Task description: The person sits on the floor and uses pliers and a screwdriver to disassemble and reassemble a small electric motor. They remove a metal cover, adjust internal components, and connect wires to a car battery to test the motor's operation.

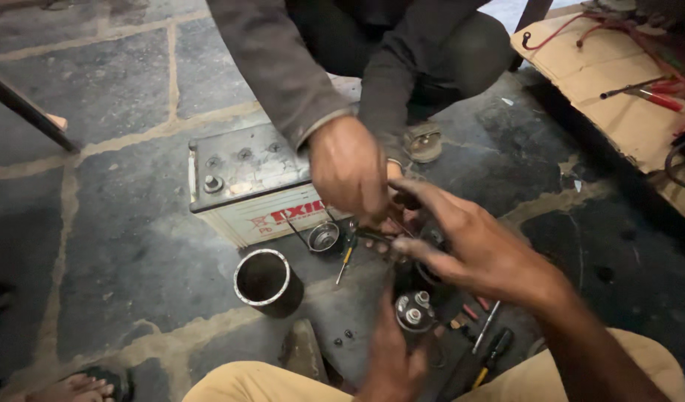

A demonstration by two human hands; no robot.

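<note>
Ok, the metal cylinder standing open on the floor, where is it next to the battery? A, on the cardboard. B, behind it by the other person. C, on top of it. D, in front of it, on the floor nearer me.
D: the metal cylinder stands on the stone floor just in front of the battery, on the wearer's side.

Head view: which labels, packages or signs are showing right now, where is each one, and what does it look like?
Battery label: on the front face of the boxy battery on the stone floor, left of the other person's hand; whitish panel with red lettering and a red mark.
Cardboard sheet: flattened, tan, top right, with red-handled tools on it; no print visible.
No screens in view.
</note>
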